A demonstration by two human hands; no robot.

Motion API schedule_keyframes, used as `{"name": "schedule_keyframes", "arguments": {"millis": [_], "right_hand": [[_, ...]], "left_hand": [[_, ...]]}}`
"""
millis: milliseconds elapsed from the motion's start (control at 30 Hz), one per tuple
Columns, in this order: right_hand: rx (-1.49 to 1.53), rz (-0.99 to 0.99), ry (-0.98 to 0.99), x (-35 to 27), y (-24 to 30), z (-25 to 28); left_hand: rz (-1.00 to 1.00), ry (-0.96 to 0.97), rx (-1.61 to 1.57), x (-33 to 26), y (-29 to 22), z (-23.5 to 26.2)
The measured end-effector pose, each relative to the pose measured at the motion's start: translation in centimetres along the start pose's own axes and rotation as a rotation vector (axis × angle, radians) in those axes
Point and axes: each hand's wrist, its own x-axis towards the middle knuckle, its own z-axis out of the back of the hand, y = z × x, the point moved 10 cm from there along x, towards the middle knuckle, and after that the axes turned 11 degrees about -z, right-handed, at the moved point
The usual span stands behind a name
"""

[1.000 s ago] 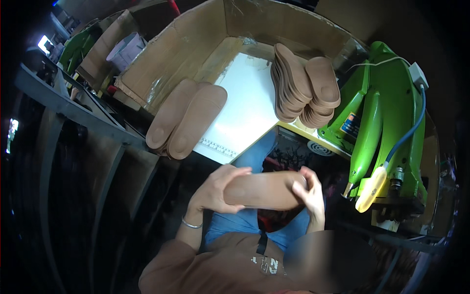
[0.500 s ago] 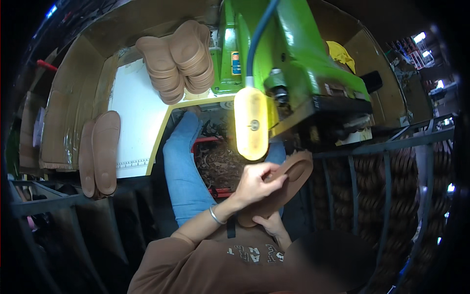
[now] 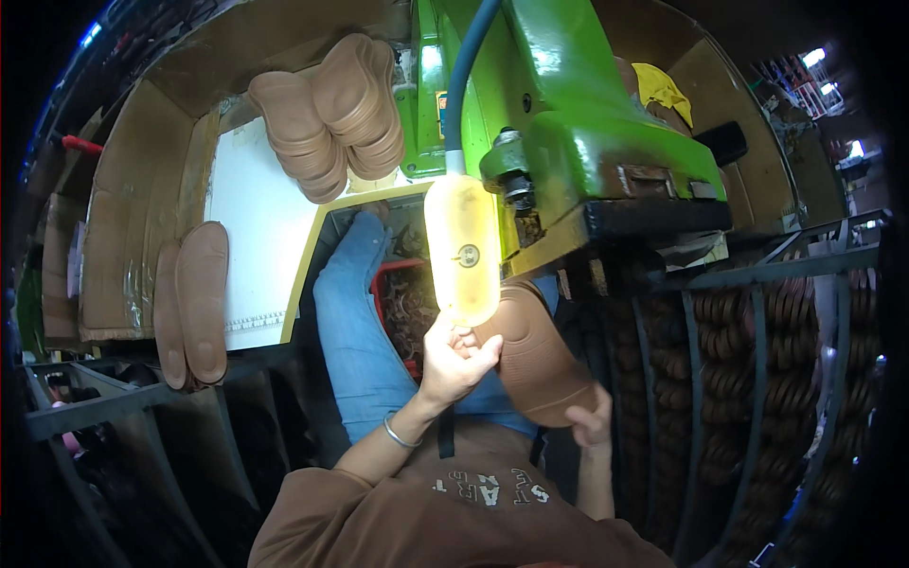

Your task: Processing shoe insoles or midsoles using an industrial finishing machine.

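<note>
Your left hand point(image 3: 456, 358) is curled closed on the upper edge of a flat brown rubber shoe sole point(image 3: 532, 352), just below the glowing yellow oblong lamp point(image 3: 462, 246) of the green metal machine point(image 3: 578, 142). Your right hand point(image 3: 589, 423) grips the sole's lower end, fingers wrapped under it and mostly hidden. The sole lies tilted over your lap, under the machine's head. A stack of similar brown soles point(image 3: 331, 109) sits on the white bench top point(image 3: 251, 237); two more point(image 3: 192, 303) lie at its left edge.
</note>
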Motion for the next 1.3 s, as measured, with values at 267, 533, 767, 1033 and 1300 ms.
{"name": "schedule_keyframes", "arguments": {"millis": [267,533,767,1033,1300], "right_hand": [[-0.002,0.336,-0.024,5.4,14.1,0.2],[0.209,0.351,0.117,11.7,14.4,-2.7],[0.294,0.383,0.018,12.4,15.2,2.5],[0.301,0.419,0.298,12.2,13.3,-2.0],[0.223,0.352,0.057,9.9,8.8,-10.2]], "left_hand": [[-0.106,0.124,0.279,2.6,-2.3,-1.8],[-0.024,0.163,0.266,3.2,-3.8,1.2],[-0.149,0.181,0.339,3.6,-2.3,-0.6],[-0.172,0.193,0.378,4.1,-5.8,1.6],[-0.028,-0.045,0.182,2.5,-7.0,10.6]]}}
